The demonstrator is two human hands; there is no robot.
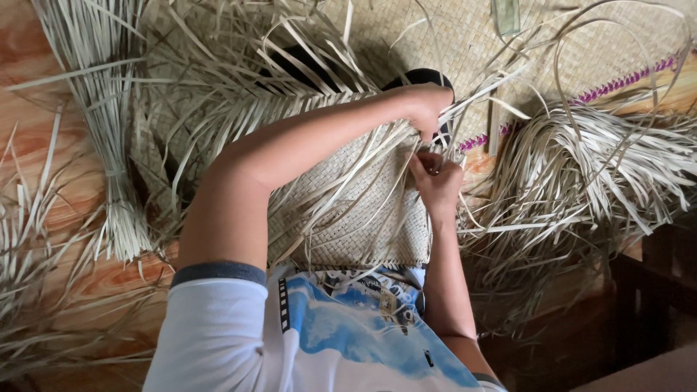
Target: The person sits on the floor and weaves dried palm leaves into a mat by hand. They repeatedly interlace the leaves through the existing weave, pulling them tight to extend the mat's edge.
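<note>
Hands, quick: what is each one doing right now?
Left hand: closed, grip on pale straw strips above the woven mat.
Right hand: fingers curled, pinching strips at the mat's edge.

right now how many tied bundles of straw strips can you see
1 tied bundle, upright at the left on the wooden floor. The strips piled at the right look loose; any ties there may be hidden.

White shirt (pixel 218 334), grey-trimmed sleeves, blue print

The woven mat (pixel 348 218) and loose strips (pixel 581 167) look like dry, matt straw on a glossy, seemingly wooden floor (pixel 43 138).
</note>
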